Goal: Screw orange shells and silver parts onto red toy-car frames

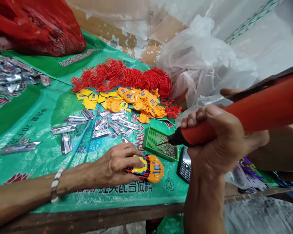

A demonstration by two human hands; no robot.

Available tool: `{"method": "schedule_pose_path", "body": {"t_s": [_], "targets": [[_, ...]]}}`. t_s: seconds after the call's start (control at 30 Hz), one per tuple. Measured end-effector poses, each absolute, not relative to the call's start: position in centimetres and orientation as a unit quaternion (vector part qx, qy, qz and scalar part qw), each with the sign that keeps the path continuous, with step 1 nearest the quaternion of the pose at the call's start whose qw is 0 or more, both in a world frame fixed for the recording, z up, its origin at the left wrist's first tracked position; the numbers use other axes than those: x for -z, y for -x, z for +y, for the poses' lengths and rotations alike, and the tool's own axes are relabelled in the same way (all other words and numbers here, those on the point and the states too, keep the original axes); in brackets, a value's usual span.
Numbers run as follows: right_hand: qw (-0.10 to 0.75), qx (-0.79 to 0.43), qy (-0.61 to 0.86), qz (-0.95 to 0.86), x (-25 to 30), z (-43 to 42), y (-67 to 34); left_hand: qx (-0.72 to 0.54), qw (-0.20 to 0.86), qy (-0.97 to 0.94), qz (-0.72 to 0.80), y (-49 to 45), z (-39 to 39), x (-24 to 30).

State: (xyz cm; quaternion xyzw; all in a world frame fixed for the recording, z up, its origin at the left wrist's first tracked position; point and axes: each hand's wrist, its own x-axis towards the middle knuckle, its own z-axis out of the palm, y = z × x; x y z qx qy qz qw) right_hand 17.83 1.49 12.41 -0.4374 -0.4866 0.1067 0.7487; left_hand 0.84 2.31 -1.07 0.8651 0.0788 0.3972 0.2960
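Note:
My left hand (122, 162) is closed round a toy car body (155, 169) with an orange hood, yellow top and red frame, low over the green sheet. In my right hand (219, 136) is a red electric screwdriver (256, 104), its fingers wrapped round the barrel near the black nose. The thin bit points left, over a green tray (147, 138) of small screws (166, 144). Whether the tip touches the screws I cannot tell. Behind lie orange hoods (134, 97), yellow panels (90, 102) and silver strips (102, 126).
Red plastic frames (122, 76) are heaped at the back. A red bag (44, 26) and more silver parts (9, 74) sit at the left. Clear plastic bags (202, 55) bulge at the back right. A dark phone-like device (185, 165) lies beside the tray. The table's wooden edge (92, 217) runs in front.

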Motion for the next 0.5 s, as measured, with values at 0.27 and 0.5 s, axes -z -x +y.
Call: {"method": "schedule_pose_path", "body": {"t_s": [0.27,0.5], "targets": [[0.774,-0.087,0.426,-0.461,-10.7,3.7,-19.9,-0.401,0.262,-0.876,0.061,-0.8,1.9,2.0],[0.757,-0.053,0.47,-0.451,-8.3,5.8,-20.6,-0.38,0.31,-0.867,0.084,-0.5,1.5,1.6]]}}
